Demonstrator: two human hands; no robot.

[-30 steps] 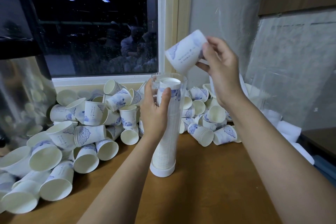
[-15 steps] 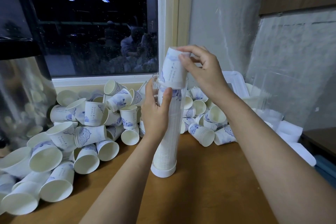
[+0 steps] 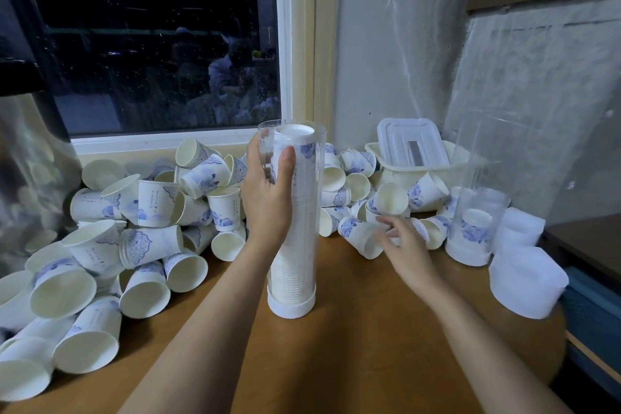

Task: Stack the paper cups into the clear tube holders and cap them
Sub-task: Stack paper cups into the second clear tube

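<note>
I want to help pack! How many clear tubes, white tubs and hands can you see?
Clear tubes: 2 (full tube, near-empty tube)
White tub with a lid: 1
Hands: 2 (left hand, right hand)
Total: 5
The loose cups are too many to count.

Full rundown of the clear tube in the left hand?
The clear tube is a tall, transparent, plastic-looking cylinder standing roughly upright on the wooden table. Its bottom end sits in a white cap; the top is open and uncapped. A nested stack of paper cups, bottoms up, fills it almost to the rim. The left hand grips its upper part, thumb across the front.
</note>
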